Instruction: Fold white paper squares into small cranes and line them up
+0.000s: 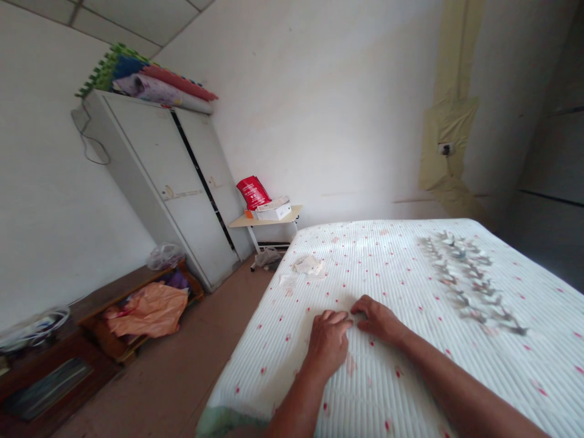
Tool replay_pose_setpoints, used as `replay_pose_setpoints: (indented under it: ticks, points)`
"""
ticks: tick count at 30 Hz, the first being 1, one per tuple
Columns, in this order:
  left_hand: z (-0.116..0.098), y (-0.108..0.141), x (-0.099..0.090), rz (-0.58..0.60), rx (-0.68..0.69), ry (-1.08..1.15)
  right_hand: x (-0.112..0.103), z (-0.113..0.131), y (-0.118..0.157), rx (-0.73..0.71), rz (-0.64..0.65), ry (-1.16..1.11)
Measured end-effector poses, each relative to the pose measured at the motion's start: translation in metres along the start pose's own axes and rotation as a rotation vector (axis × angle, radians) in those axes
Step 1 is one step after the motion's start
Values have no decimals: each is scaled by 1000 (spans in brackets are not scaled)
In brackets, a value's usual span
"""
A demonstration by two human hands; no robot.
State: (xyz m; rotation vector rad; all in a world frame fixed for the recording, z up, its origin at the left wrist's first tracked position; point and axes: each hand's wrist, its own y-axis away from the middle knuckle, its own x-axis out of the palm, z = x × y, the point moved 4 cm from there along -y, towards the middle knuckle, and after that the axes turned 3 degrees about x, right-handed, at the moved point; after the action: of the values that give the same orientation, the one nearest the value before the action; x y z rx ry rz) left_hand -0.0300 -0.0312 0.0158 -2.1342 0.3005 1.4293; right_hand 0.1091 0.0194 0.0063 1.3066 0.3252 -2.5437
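Observation:
My left hand (327, 339) and my right hand (379, 320) rest close together on the quilted, red-dotted bed cover (387, 255). The fingers of both are bent inward, fingertips almost meeting. Something small and pale seems to lie between them, largely covered by the fingers and too small to name. Beyond my left hand is a small stack of thin, pale sheets (308, 264) on the cover. Over to the right, several small folded figures (474, 274), grey-white and pointed like paper cranes, stand in rows.
Past the bed's far left corner, a small table (264, 221) bears a white box (274, 210) and a red bag (253, 193). A grey cabinet (164, 164) stands by the wall, with rolled mats on top. Along the left side runs a low wooden cabinet (98, 304) with an orange cloth (150, 309).

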Motion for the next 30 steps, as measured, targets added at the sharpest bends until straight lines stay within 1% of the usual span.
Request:
replay_pose_setpoints:
  ticks: [3, 7, 10, 14, 16, 20, 25, 30]
  points:
    - [2, 1, 0, -24, -12, 39, 1, 1, 2, -57, 26, -3]
    - [7, 2, 2, -69, -36, 80, -1, 6, 3, -59, 36, 24]
    - [14, 1, 5, -117, -106, 113, -2, 11, 5, -72, 15, 50]
    - [24, -1, 5, -203, -238, 130, -1, 11, 7, -92, -16, 59]
    - [26, -2, 6, -203, -275, 99, 0, 10, 6, -82, -23, 67]
    - [24, -4, 6, -163, -294, 43, 0, 10, 7, -79, -24, 69]
    - [22, -8, 4, -142, -327, 60, -2, 12, 7, -58, -15, 71]
    - [18, -12, 5, -151, -381, 77, 5, 7, 4, -43, -53, 89]
